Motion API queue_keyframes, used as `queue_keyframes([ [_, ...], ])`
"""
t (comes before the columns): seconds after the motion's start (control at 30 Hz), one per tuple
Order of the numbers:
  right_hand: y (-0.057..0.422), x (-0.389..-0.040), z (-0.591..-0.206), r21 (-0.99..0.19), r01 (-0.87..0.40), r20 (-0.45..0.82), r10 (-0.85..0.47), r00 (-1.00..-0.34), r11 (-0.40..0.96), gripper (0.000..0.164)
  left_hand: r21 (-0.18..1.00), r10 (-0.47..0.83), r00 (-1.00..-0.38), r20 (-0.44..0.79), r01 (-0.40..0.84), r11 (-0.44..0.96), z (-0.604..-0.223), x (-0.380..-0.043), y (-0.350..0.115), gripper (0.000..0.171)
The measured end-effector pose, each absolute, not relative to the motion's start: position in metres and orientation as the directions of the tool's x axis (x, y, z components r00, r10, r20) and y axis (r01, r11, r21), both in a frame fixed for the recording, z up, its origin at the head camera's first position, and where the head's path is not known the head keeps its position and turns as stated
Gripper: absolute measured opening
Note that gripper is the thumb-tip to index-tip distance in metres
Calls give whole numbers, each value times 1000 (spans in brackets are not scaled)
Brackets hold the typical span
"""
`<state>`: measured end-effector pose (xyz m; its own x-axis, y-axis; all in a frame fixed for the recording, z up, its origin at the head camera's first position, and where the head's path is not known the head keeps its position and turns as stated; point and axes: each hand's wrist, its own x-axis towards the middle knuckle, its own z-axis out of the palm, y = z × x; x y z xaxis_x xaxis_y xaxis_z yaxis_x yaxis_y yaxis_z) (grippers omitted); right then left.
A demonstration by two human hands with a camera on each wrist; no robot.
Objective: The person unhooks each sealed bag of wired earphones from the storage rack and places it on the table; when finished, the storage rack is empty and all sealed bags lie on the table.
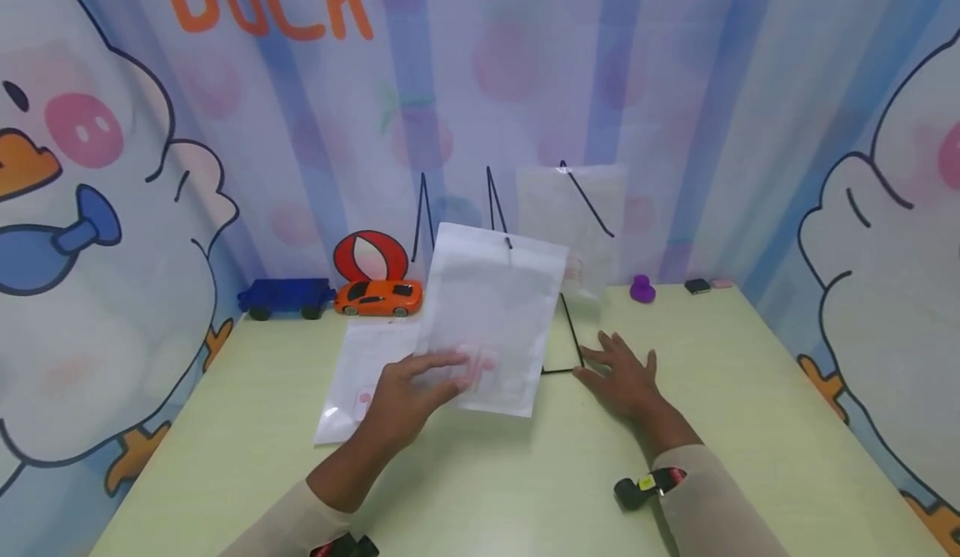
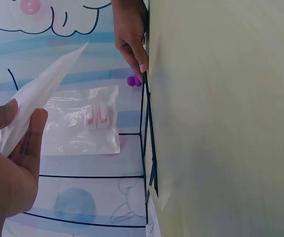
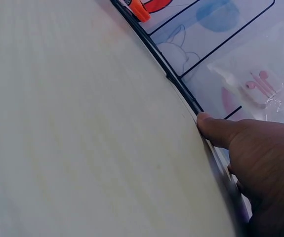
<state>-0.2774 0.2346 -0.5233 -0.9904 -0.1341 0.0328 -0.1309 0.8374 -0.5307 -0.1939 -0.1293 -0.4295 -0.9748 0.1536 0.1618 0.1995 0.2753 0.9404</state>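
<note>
My left hand pinches the lower left part of a white plastic pouch between thumb and fingers. Pink earphones show faintly through the pouch. A prong tip of the black wire rack shows right at its top edge. On the rack's right prong hangs a clear-and-white packet, with pink earphones inside. My right hand rests with spread fingers at the rack's front right base corner, its thumb touching the frame. Some right fingers are hidden in the right wrist view.
Another white packet lies on the pale table, left of the rack. Along the back stand a blue toy vehicle, an orange toy car, a purple duck-like figure and small black and pink blocks. A printed curtain hangs behind.
</note>
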Motion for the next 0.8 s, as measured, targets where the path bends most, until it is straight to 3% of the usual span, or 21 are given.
queue_keyframes([
  [0.27,237,-275,-525,-535,-138,48,-134,-990,834,59,956,173,-974,149,187,226,-432,-188,-130,35],
  [0.8,237,-277,-525,-542,-140,46,-137,-989,828,59,939,194,-972,131,185,292,-443,-178,-141,32],
])
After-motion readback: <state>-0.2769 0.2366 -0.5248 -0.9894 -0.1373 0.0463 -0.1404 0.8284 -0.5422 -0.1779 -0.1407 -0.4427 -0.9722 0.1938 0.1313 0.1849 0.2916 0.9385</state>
